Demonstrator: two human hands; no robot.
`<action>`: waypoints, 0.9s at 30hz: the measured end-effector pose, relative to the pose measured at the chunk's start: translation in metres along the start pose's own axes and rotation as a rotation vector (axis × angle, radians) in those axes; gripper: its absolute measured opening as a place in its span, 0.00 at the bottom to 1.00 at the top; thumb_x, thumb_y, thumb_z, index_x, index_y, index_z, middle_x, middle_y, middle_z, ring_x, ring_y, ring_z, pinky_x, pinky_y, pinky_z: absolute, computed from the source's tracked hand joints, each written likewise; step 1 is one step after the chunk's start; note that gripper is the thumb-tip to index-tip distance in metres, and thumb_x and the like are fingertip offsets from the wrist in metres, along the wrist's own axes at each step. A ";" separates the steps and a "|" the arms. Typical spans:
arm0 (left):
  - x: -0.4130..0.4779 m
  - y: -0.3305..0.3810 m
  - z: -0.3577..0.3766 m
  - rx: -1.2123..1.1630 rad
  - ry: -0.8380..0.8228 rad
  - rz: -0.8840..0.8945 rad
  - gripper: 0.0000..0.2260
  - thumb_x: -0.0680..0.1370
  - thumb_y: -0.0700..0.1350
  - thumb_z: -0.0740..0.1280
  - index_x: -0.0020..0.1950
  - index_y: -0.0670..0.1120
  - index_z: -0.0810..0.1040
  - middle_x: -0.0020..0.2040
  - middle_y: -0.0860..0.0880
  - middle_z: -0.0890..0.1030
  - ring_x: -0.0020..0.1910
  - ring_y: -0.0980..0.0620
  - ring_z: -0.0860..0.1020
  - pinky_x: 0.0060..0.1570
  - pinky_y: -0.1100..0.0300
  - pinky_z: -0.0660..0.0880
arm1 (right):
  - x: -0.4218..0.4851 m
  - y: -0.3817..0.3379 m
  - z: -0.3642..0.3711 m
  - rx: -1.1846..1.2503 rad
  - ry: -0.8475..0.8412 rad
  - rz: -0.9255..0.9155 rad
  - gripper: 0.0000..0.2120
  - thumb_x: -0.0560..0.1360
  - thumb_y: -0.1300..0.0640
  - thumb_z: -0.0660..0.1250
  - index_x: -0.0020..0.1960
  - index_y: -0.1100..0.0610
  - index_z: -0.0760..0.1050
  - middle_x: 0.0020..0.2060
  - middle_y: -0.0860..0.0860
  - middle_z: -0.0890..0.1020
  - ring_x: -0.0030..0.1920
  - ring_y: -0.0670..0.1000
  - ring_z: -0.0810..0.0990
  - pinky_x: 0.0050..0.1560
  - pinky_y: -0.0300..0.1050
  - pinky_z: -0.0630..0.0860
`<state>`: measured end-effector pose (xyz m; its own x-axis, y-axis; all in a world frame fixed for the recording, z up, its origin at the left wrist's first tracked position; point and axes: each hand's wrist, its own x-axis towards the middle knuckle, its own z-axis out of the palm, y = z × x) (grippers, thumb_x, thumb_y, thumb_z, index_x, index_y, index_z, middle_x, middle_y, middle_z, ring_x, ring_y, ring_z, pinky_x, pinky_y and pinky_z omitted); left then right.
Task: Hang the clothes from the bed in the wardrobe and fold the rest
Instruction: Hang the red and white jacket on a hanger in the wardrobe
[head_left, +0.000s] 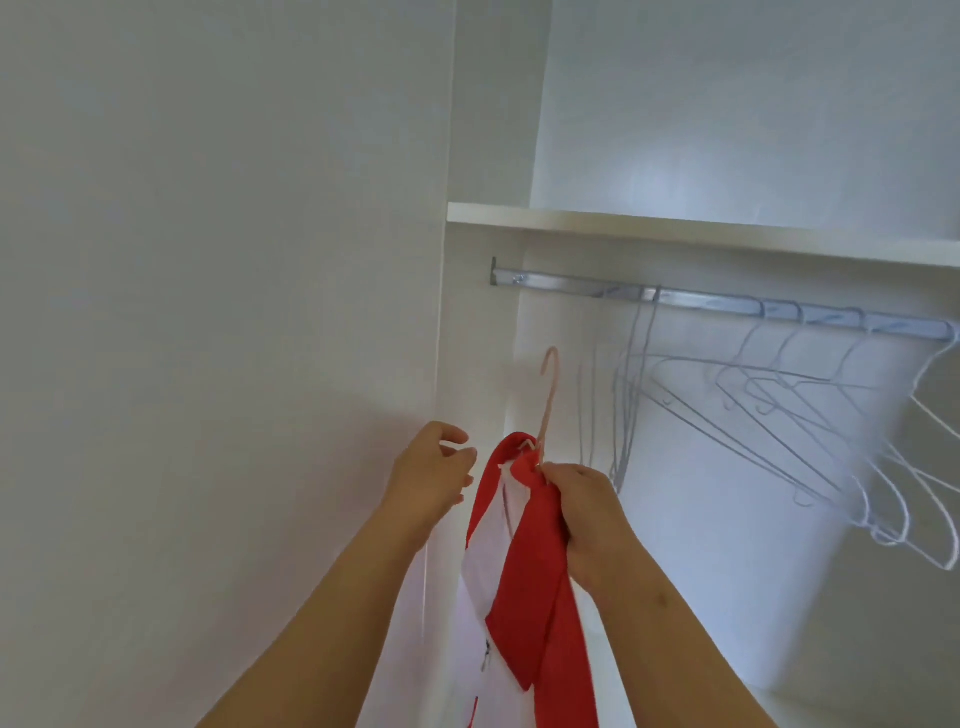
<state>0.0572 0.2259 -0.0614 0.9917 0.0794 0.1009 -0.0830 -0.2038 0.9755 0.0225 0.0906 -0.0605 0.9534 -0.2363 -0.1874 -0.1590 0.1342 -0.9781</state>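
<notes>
The hanging step is in hand. A soft red-and-white fabric garment (524, 561), draped on a thin pale pink hanger (548, 405), is gripped with the hanger's neck by the right hand (587, 514), below the flat grey metal wardrobe rail (727, 304). The left hand (434, 480) is held just beside it, fingers loosely curled, empty. Next, the curved hook is judged to need lifting over the rail, left of the thin white wire hangers (779, 415).
</notes>
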 end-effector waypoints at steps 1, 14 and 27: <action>0.011 0.002 -0.003 -0.008 -0.003 0.011 0.05 0.79 0.42 0.61 0.54 0.49 0.71 0.45 0.51 0.75 0.43 0.54 0.77 0.37 0.64 0.74 | 0.009 -0.005 0.007 0.021 0.005 -0.010 0.05 0.74 0.58 0.68 0.42 0.60 0.78 0.31 0.54 0.80 0.31 0.52 0.79 0.30 0.42 0.74; 0.108 0.026 0.018 -0.116 0.025 0.124 0.09 0.77 0.38 0.61 0.43 0.53 0.72 0.39 0.51 0.76 0.35 0.54 0.77 0.38 0.61 0.74 | 0.115 -0.076 0.034 0.170 0.073 -0.126 0.10 0.78 0.59 0.63 0.40 0.62 0.78 0.32 0.56 0.80 0.32 0.52 0.78 0.33 0.43 0.77; 0.184 0.040 0.061 -0.205 0.157 0.116 0.10 0.78 0.35 0.59 0.44 0.50 0.73 0.41 0.50 0.75 0.34 0.54 0.76 0.39 0.61 0.75 | 0.231 -0.126 0.033 0.244 -0.111 -0.125 0.14 0.78 0.64 0.59 0.35 0.62 0.75 0.26 0.54 0.79 0.28 0.50 0.77 0.27 0.38 0.76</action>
<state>0.2422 0.1724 -0.0158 0.9484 0.2203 0.2281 -0.2295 -0.0195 0.9731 0.2709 0.0509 0.0225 0.9861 -0.1607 -0.0430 0.0147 0.3417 -0.9397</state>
